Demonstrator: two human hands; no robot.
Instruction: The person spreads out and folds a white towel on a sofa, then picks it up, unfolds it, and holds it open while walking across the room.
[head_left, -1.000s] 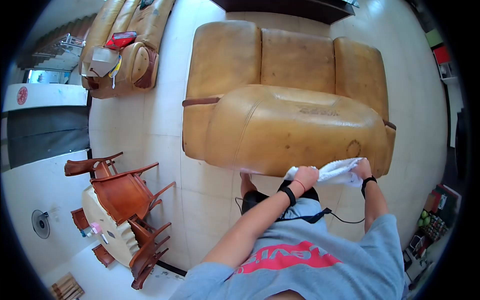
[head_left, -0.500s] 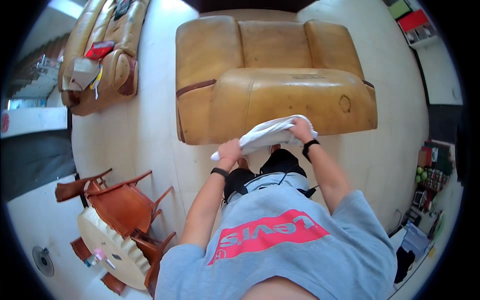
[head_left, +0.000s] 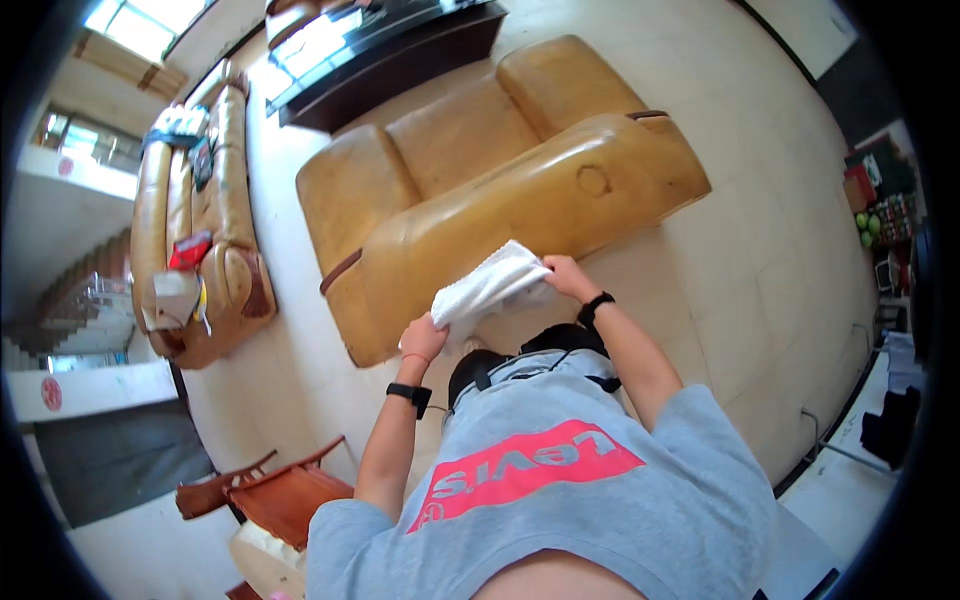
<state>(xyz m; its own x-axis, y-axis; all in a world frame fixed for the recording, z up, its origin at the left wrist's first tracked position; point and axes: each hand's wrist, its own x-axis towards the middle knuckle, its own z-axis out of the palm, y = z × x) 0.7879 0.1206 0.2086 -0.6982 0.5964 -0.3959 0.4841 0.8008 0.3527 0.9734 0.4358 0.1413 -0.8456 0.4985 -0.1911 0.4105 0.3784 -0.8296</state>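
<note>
A white cloth (head_left: 492, 284) is stretched between my two hands, in front of my body at about waist height. My left hand (head_left: 424, 338) is closed on its left end, and my right hand (head_left: 571, 278) grips the right end. The cloth hangs in loose folds, and its upper edge stands up in a peak near the middle. Just beyond it is the back of a tan leather sofa (head_left: 520, 190); whether the cloth touches the sofa I cannot tell.
A second tan sofa (head_left: 232, 225) with a red bag (head_left: 190, 250) on it stands at the left. A dark table (head_left: 390, 65) lies beyond the near sofa. Wooden chairs (head_left: 295, 495) and a round table (head_left: 265, 558) are at lower left. A white counter (head_left: 845, 500) runs along the right.
My view has turned and I have shifted relative to the sofa, which now appears slanted. The cloth, bunched before, is spread wider between my hands. Both hands keep their hold.
</note>
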